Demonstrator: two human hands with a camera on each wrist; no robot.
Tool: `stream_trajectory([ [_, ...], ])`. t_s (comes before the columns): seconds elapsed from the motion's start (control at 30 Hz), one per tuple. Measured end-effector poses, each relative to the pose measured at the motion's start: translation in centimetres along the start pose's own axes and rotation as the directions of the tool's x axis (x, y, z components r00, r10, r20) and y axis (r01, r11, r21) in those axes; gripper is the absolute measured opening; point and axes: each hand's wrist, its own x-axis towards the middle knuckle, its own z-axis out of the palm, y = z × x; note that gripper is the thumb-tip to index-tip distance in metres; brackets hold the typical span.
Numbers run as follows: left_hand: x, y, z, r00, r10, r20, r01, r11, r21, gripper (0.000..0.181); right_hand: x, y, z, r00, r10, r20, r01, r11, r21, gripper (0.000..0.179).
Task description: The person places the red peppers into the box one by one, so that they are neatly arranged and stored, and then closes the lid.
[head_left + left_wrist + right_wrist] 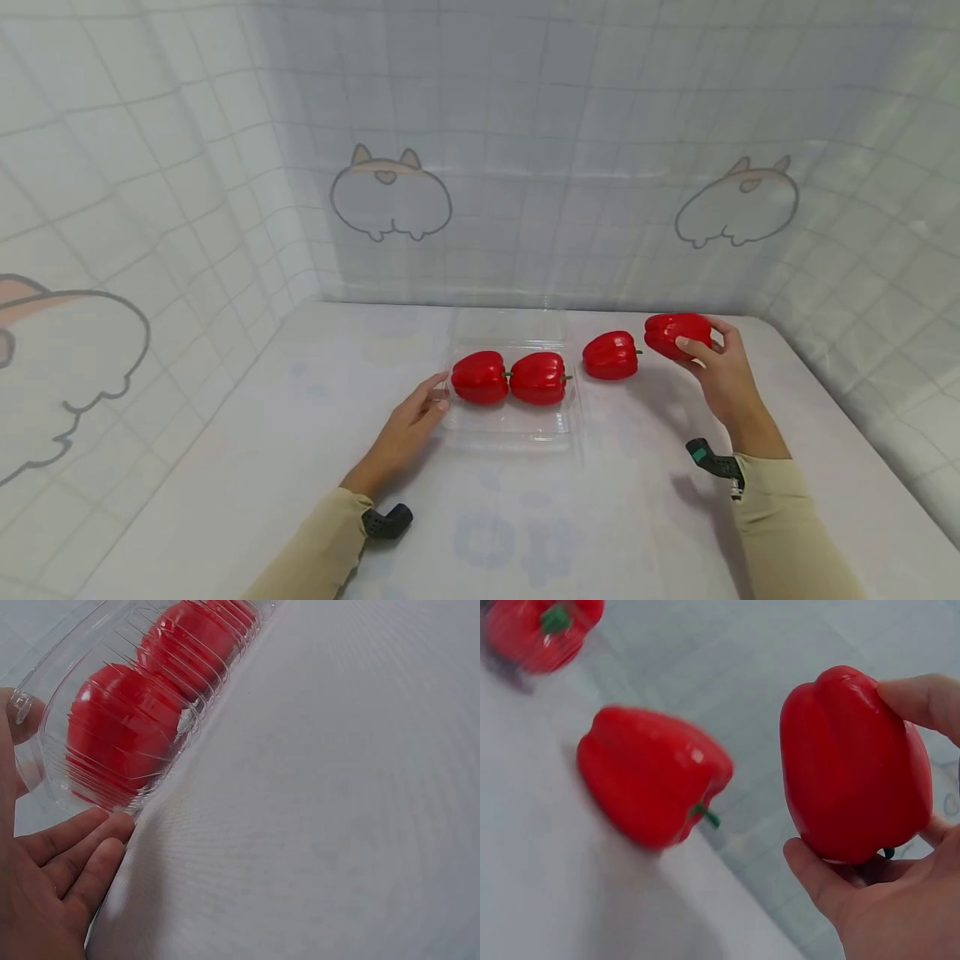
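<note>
In the head view my right hand point(723, 367) holds a red bell pepper point(667, 333) raised above the tabletop. The right wrist view shows this held pepper point(855, 765) with the thumb on one side and fingers on the other. Another red bell pepper point(610, 356) lies on the table to its left. Two more peppers point(480, 377) sit side by side in a clear plastic clamshell box point(510, 423), stems to the right. My left hand point(412, 421) holds the box's left end; in the left wrist view several fingers point(94, 866) lie along its lower side.
The white table point(300, 492) ends at a pale grid-patterned curtain point(525, 208) behind, with similar curtains on both sides. The box's transparent lid point(510, 323) lies folded back towards the rear edge. Dark wrist cameras point(386, 522) are strapped over both sleeves.
</note>
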Motion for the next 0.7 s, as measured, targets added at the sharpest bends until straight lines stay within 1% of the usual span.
stream_trajectory([
  [0.07,0.0,0.0,0.0,1.0,0.007,0.005,-0.007,1.0,-0.008,0.051,-0.1,-0.6,0.1,1.0,-0.016,0.01,0.016,0.998,0.065,0.078],
  [0.13,0.1,0.0,0.0,1.0,0.009,0.007,-0.009,1.0,-0.011,0.051,-0.2,-1.0,0.3,0.999,-0.036,0.024,0.033,0.995,0.099,0.078],
  [0.27,0.1,0.0,0.0,1.0,0.005,0.002,-0.005,1.0,-0.001,0.051,-0.3,-1.5,0.8,0.997,-0.054,0.051,0.047,0.99,0.135,0.083],
  [0.33,0.2,0.1,0.0,1.0,-0.005,0.0,0.005,1.0,0.003,0.052,-0.4,-1.8,1.1,0.997,-0.059,0.059,0.051,0.99,0.133,0.083],
  [0.5,0.3,0.3,0.1,1.0,-0.03,0.0,0.03,0.999,0.013,0.052,-0.6,-2.0,1.5,0.995,-0.051,0.081,0.041,0.991,0.126,0.072],
  [0.6,0.2,0.3,0.2,0.999,-0.038,0.0,0.038,0.999,0.012,0.052,-0.6,-2.0,1.8,0.995,-0.034,0.098,0.025,0.995,0.095,0.07],
  [0.7,0.0,0.2,0.2,0.999,-0.05,-0.004,0.05,0.999,0.009,0.052,-0.7,-2.1,2.2,0.993,-0.028,0.117,0.024,0.999,0.039,0.07],
])
